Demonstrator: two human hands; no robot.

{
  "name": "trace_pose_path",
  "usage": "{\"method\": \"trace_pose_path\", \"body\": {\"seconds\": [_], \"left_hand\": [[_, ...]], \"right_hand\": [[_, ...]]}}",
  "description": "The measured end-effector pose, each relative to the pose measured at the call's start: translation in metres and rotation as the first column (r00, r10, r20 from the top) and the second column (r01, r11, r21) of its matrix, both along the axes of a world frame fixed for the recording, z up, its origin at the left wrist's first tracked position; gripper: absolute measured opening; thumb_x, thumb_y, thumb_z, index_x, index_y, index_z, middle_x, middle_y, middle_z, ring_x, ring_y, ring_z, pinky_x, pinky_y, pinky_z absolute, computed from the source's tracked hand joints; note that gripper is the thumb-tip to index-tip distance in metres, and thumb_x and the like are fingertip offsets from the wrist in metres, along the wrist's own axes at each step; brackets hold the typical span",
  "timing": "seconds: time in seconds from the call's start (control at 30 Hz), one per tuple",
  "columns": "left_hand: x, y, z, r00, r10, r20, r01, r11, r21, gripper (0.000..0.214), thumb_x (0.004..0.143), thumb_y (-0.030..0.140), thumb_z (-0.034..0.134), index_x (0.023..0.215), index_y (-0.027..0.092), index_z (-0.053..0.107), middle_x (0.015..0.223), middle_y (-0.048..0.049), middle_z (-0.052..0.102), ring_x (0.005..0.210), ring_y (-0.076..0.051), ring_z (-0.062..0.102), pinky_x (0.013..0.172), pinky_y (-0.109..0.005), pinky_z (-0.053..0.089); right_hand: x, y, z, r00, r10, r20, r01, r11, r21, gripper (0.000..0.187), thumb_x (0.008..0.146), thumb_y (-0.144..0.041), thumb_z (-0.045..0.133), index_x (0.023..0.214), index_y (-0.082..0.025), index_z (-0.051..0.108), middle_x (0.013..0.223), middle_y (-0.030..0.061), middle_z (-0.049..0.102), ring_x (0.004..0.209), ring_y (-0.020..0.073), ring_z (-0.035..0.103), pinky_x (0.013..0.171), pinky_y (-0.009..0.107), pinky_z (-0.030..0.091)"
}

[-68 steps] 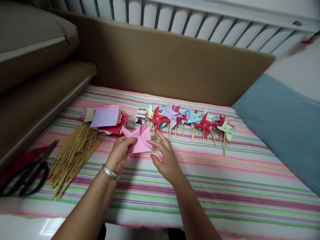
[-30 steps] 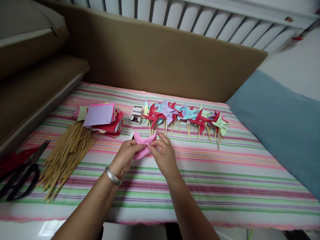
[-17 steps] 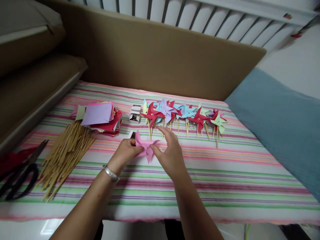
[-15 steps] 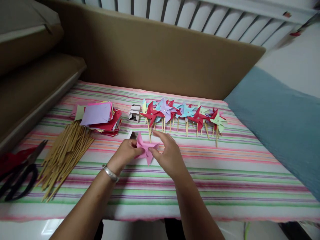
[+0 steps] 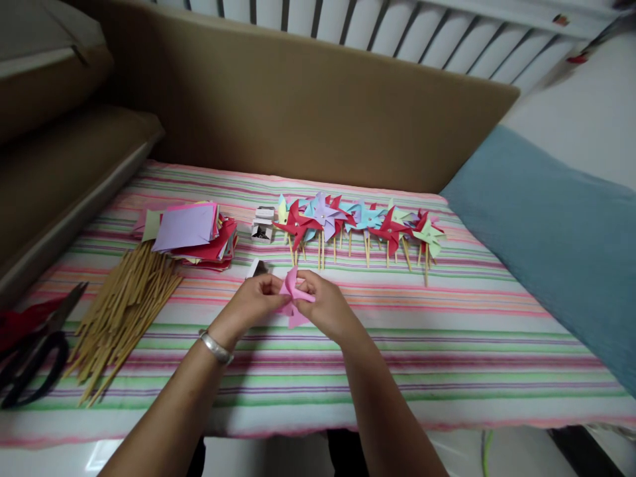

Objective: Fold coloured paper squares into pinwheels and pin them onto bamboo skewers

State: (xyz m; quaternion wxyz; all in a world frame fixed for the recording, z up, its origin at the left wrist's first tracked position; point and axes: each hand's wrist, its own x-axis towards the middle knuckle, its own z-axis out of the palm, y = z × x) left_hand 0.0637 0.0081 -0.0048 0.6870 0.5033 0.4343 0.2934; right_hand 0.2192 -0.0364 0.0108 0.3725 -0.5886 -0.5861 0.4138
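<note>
Both hands hold a pink paper pinwheel [image 5: 297, 318] above the striped cloth. My left hand [image 5: 254, 299], with a silver bangle on its wrist, pinches the left side near the centre. From the right, my right hand [image 5: 325, 305] grips a blade, thumb on top and fingers curled behind. The pinwheel's blades are folded, and no stick shows on it. Just behind my left hand lies a small open box [image 5: 258, 268], partly hidden by the fingers. Farther back stands another small box [image 5: 262, 225] with dark little pieces in it.
Several pinwheels on sticks [image 5: 322, 217] lie in a row at the back. Stacked coloured paper [image 5: 186, 228] and a heap of thin wooden sticks [image 5: 124, 311] are to the left, beside black-handled scissors [image 5: 47, 358]. A brown board [image 5: 318, 112] rises behind the striped cloth [image 5: 447, 351].
My right hand has closed in from a loose spread to a grip on the pinwheel's right side. A blade there is now folded inward. The view has shifted slightly.
</note>
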Motion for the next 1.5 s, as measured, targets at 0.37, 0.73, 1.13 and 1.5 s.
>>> {"method": "trace_pose_path", "body": {"seconds": [0.37,0.73,1.13,1.5], "left_hand": [[0.016,-0.012,0.0,0.937,0.111,0.33,-0.052,0.982,-0.183,0.021,0.062,0.021,0.076,0.081,0.014,0.071,0.079,-0.0047,0.071,0.074,-0.013,0.062,0.074,-0.024,0.045],[0.019,-0.012,-0.004,0.922,0.262,0.285,-0.198,0.952,-0.234,0.022,0.056,0.023,0.079,0.073,0.012,0.072,0.071,-0.0056,0.072,0.064,-0.014,0.062,0.066,-0.025,0.046],[-0.004,0.007,0.002,0.846,0.478,0.237,-0.426,0.872,-0.241,0.016,0.05,0.016,0.075,0.061,0.011,0.066,0.055,-0.0009,0.066,0.05,-0.01,0.055,0.053,-0.022,0.04],[-0.018,0.013,0.009,0.868,0.424,0.257,-0.364,0.897,-0.25,0.014,0.049,0.016,0.075,0.056,0.01,0.064,0.053,-0.0019,0.065,0.048,-0.011,0.054,0.052,-0.023,0.04]], "right_hand": [[0.004,0.01,-0.008,0.785,-0.231,-0.575,0.161,0.972,-0.171,0.038,0.06,-0.016,0.067,0.097,-0.022,0.059,0.071,-0.0019,0.065,0.064,0.0163,0.061,0.065,0.03,0.046],[-0.004,0.008,-0.003,0.769,-0.211,-0.603,0.132,0.976,-0.173,0.037,0.061,-0.02,0.07,0.097,-0.02,0.059,0.071,-0.0017,0.064,0.065,0.0161,0.062,0.067,0.03,0.048],[-0.006,0.003,-0.001,0.981,-0.191,-0.041,0.195,0.951,0.239,0.034,0.076,-0.02,0.057,0.11,-0.024,0.059,0.104,0.0061,0.063,0.098,0.0198,0.058,0.088,0.038,0.045],[-0.011,0.001,-0.006,0.96,-0.056,0.276,-0.079,0.886,0.457,0.016,0.079,-0.015,0.055,0.085,-0.025,0.066,0.141,0.0033,0.039,0.133,0.0215,0.029,0.107,0.046,0.026]]}}
